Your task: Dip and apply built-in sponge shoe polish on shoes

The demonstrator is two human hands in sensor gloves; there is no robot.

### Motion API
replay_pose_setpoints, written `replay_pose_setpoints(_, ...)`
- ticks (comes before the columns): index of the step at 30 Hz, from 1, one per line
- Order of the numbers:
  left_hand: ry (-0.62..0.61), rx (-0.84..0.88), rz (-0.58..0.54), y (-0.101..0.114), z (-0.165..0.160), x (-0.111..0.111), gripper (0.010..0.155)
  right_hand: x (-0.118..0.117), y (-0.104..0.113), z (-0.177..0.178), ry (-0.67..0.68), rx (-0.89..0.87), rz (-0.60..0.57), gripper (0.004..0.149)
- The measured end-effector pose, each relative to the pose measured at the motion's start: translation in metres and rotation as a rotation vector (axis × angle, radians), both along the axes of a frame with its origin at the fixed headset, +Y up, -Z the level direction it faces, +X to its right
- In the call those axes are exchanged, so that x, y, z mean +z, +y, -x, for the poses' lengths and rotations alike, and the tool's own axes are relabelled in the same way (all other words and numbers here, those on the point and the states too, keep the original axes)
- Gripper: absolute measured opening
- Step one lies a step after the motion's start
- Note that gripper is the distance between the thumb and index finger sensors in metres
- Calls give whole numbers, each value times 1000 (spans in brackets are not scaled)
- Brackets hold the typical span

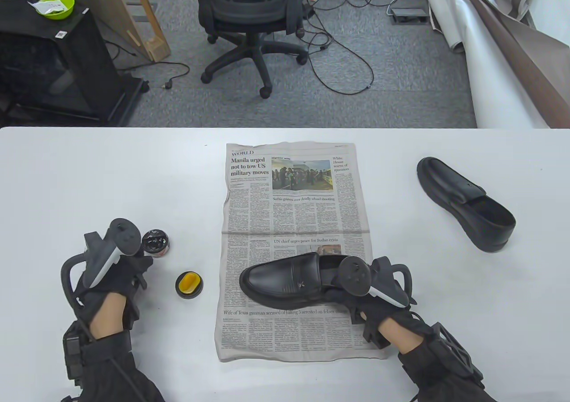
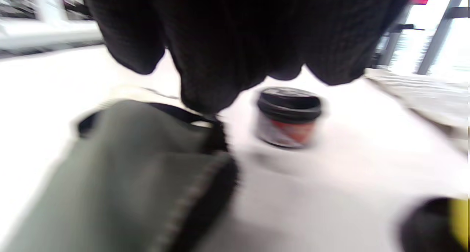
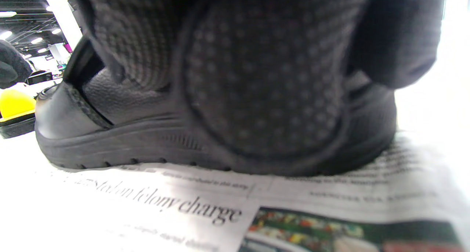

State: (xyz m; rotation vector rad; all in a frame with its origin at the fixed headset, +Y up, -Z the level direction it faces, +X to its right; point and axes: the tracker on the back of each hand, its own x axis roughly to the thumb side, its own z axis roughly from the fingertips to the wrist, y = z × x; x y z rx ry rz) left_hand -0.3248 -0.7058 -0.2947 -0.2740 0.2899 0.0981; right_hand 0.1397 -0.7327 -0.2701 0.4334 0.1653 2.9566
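Observation:
A black loafer lies on a newspaper, toe pointing left. My right hand grips its heel end; in the right wrist view my fingers press against the side of the shoe. An open polish jar stands left of the paper. Its lid with the yellow sponge lies sponge-up nearer me. My left hand hovers just left of the jar and holds nothing. In the blurred left wrist view my fingers hang short of the jar, and the lid is at the lower right.
A second black loafer lies on the white table at the right, off the paper. The sponge lid shows beyond the shoe's toe in the right wrist view. An office chair stands on the floor beyond the table's far edge.

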Motion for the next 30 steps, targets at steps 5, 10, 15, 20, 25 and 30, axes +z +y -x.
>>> replay_pose_setpoints(5, -171, 78, 75, -9, -23, -4, 63, 0, 0, 0, -2, 3, -3, 46)
replay_pose_setpoints(10, -248, 101, 181, -21, -43, -7, 72, 1, 0, 0, -2, 3, -4, 46)
replay_pose_setpoints(15, -268, 10, 224, -27, -54, -9, 67, 1, 0, 0, -3, 4, -5, 46)
replay_pose_setpoints(20, -285, -32, 246, -32, -60, -10, 60, 1, 0, 1, -3, 5, -5, 46)
replay_pose_setpoints(25, -294, -47, 231, -32, -61, -11, 54, 1, 0, 1, -2, 5, -4, 46)
replay_pose_setpoints(30, -304, -8, 180, -21, -55, -9, 50, 1, 0, 1, 2, 3, -2, 46)
